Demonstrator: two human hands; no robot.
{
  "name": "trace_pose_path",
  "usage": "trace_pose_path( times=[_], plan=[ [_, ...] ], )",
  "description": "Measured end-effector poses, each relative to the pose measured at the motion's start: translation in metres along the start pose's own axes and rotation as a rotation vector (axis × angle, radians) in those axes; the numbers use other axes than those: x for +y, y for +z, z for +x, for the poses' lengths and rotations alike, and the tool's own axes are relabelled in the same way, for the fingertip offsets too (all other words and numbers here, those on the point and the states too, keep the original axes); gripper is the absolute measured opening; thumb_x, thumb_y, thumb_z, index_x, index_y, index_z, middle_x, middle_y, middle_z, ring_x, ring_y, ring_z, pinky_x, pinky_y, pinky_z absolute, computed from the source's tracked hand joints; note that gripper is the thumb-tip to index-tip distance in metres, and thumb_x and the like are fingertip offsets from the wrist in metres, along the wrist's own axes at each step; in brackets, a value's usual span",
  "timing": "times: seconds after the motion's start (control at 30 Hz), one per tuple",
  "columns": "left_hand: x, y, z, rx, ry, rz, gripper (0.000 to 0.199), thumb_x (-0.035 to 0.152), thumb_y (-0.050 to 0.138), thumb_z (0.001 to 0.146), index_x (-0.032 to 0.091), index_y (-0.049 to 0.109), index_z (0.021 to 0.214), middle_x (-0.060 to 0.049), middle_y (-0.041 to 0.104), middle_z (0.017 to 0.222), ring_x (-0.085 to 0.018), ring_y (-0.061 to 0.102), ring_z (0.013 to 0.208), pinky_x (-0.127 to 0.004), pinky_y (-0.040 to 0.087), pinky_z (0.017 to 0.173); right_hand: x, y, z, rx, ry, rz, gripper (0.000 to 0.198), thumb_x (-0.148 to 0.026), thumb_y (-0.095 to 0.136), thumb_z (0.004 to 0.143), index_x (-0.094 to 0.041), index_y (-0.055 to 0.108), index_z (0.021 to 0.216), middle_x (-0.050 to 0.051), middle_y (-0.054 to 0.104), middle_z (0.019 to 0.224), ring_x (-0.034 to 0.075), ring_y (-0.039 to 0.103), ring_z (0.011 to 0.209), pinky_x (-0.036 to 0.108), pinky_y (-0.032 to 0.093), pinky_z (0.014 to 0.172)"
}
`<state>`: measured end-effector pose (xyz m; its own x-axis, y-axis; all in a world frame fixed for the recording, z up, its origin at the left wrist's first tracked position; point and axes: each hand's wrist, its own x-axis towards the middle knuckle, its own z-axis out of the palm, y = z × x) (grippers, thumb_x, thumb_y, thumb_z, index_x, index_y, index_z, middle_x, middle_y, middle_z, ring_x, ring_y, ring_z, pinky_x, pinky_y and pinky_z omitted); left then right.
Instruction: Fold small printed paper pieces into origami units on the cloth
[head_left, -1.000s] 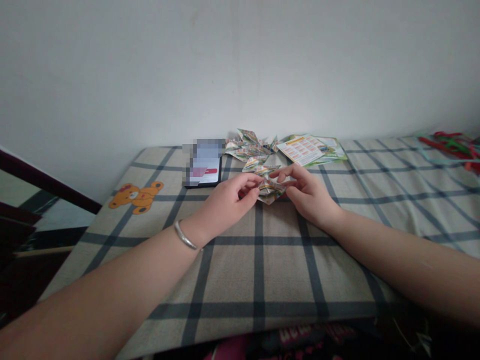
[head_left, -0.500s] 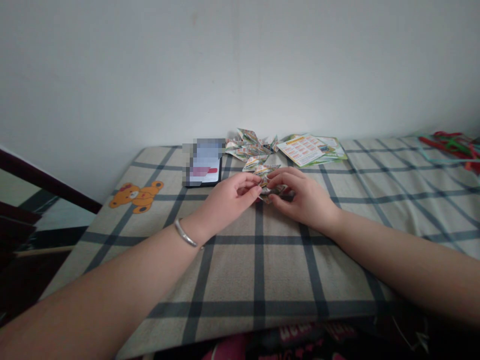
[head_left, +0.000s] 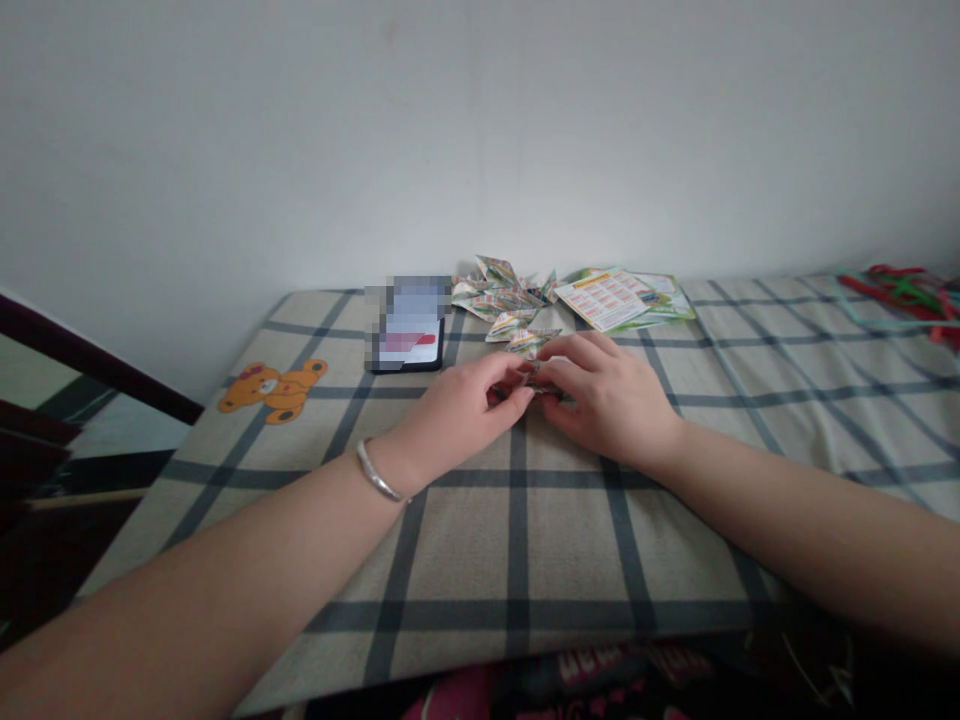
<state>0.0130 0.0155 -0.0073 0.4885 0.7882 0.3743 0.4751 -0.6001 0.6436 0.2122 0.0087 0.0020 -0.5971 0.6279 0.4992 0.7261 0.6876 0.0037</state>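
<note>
My left hand [head_left: 480, 405] and my right hand [head_left: 607, 395] meet over the checked cloth, fingertips nearly touching. Between them is a small folded piece of printed paper [head_left: 534, 378], mostly covered by my fingers. The left thumb and fingers pinch its left side; the right fingers curl over its right side. Just beyond my fingertips lie two folded paper pieces [head_left: 511, 325] of the same print. Behind those sits a cluster of several pointed folded papers [head_left: 499, 295] against the wall.
A phone [head_left: 409, 335] with a lit screen lies left of the papers. Flat printed sheets [head_left: 607, 298] are stacked to the right. Red and green strips [head_left: 904, 290] lie at the far right. An orange bear picture [head_left: 274, 390] is on the checked tablecloth [head_left: 465, 550] at left.
Both hands have drawn closer together, and the fingers now cover more of the small folded paper. My left hand has shifted slightly right. The other things stay in place.
</note>
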Motion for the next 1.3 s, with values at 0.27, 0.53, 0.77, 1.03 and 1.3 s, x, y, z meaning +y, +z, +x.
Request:
trace_pose_path(
  times=[0.27,0.53,0.77,1.03,1.3],
  plan=[
    [-0.001,0.001,0.001,-0.011,0.003,-0.047,0.022,0.023,0.052,0.091,0.02,0.055,0.112,-0.005,0.07,0.109,-0.016,0.067,0.101,-0.031,0.054,0.087,0.004,0.002,0.003,0.015,0.017,0.043,0.008,-0.018,0.059,0.081,-0.019,0.067,0.084,0.009,0.066,0.1,0.025,0.057,0.095,0.039,0.049,0.082],
    [-0.003,-0.001,0.001,-0.029,-0.048,-0.034,0.02,0.024,0.05,0.092,0.019,0.053,0.112,-0.005,0.071,0.106,-0.017,0.069,0.098,-0.033,0.054,0.086,0.008,0.009,0.002,0.012,0.051,0.154,0.009,-0.023,0.063,0.083,-0.019,0.071,0.086,0.007,0.067,0.103,0.023,0.058,0.096,0.037,0.048,0.084],
    [-0.003,0.0,0.001,-0.039,-0.051,-0.026,0.019,0.025,0.049,0.093,0.019,0.055,0.11,-0.005,0.069,0.107,-0.015,0.067,0.097,-0.03,0.053,0.085,0.006,0.008,0.004,0.024,0.018,0.117,0.011,-0.024,0.065,0.084,-0.019,0.072,0.077,0.006,0.066,0.092,0.022,0.055,0.089,0.035,0.046,0.079],
    [-0.002,-0.004,0.003,-0.039,0.073,0.228,0.017,0.018,0.048,0.092,0.018,0.059,0.105,-0.002,0.067,0.102,-0.016,0.062,0.094,-0.032,0.048,0.086,0.011,0.005,0.002,0.009,-0.085,0.091,0.012,-0.024,0.063,0.086,-0.02,0.074,0.085,0.005,0.068,0.09,0.02,0.054,0.086,0.033,0.045,0.079],
    [-0.002,-0.008,0.002,-0.09,0.183,0.369,0.016,0.021,0.045,0.095,0.018,0.06,0.094,-0.003,0.066,0.096,-0.018,0.06,0.095,-0.033,0.047,0.087,0.008,0.004,0.001,-0.032,-0.029,0.059,0.013,-0.024,0.06,0.086,-0.017,0.07,0.084,0.007,0.066,0.089,0.021,0.054,0.088,0.033,0.044,0.079]
  ],
)
